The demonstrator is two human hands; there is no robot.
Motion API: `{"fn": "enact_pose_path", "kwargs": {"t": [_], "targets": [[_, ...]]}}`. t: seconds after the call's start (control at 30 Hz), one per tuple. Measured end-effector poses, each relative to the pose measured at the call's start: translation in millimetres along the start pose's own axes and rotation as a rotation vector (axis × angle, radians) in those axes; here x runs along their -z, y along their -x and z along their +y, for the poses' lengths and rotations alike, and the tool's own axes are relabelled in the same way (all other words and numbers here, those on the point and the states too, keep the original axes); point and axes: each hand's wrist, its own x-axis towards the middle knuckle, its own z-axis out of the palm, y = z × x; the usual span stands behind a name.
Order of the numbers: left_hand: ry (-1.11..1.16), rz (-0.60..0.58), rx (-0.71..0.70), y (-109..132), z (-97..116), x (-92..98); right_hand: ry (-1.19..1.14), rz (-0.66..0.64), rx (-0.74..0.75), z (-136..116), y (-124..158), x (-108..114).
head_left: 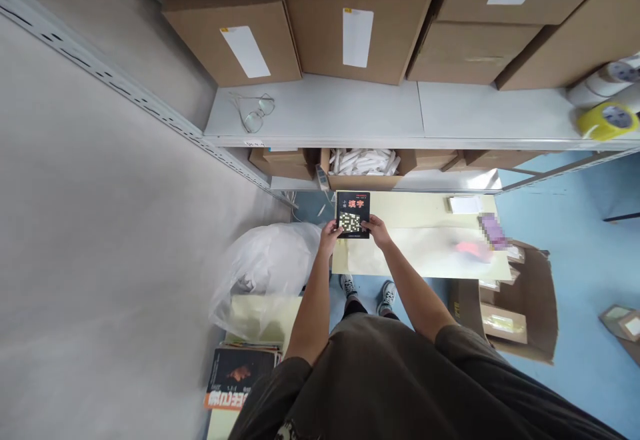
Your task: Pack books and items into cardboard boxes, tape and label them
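Note:
Between both hands is a small black book (353, 204) with orange characters and a crossword-like grid on its cover. It is held above the left part of a pale yellow table (415, 208), cover facing me. My left hand (329, 236) grips its lower left edge, thumb on the cover. On the lower right edge, my right hand (377, 230) grips it the same way. White paper (410, 253) lies on the table to the right of the book, with a blurred pink thing (474, 250) on it. A white pad (465, 205) lies near the far edge.
Shelves ahead carry cardboard boxes (350, 47), eyeglasses (254, 120) and tape rolls (607, 120). An open box of white pieces (365, 160) stands below. A plastic bag (275, 253) and stacked magazines (240, 370) are at left. A carton with parcels (540, 307) stands at right.

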Motion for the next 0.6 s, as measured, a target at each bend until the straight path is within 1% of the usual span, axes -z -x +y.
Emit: {"fn": "enact_pose_path", "kwargs": {"t": [0.1, 0.2, 0.27, 0.37, 0.43, 0.53, 0.57, 0.6], "targets": [[-0.107, 0.02, 0.045, 37.0, -17.2, -18.9, 0.058, 0.065, -0.024, 7.5, 37.2, 28.2], [-0.31, 0.087, 0.143, 69.1, -42.3, -34.3, 0.135, 0.115, -0.069, 33.0, 68.1, 48.8], [-0.444, 0.115, 0.213, 83.9, -56.8, -43.1, 0.19, 0.144, -0.116, 52.1, 78.8, 56.4], [-0.682, 0.16, 0.279, 95.2, -68.1, -53.8, 0.373, 0.182, -0.213, 70.8, 79.8, 62.0], [-0.841, 0.236, 0.283, 98.1, -69.2, -59.1, 0.534, 0.222, -0.233, 74.4, 75.9, 64.5], [-0.957, 0.375, 0.261, 100.1, -67.5, -65.1, 0.674, 0.332, -0.133, 71.7, 73.4, 66.7], [-0.956, 0.397, 0.265, 100.1, -67.1, -67.0, 0.684, 0.348, -0.098, 70.2, 74.3, 66.6], [-0.943, 0.397, 0.275, 99.7, -67.0, -68.9, 0.684, 0.337, -0.077, 68.9, 76.1, 65.9]]}}
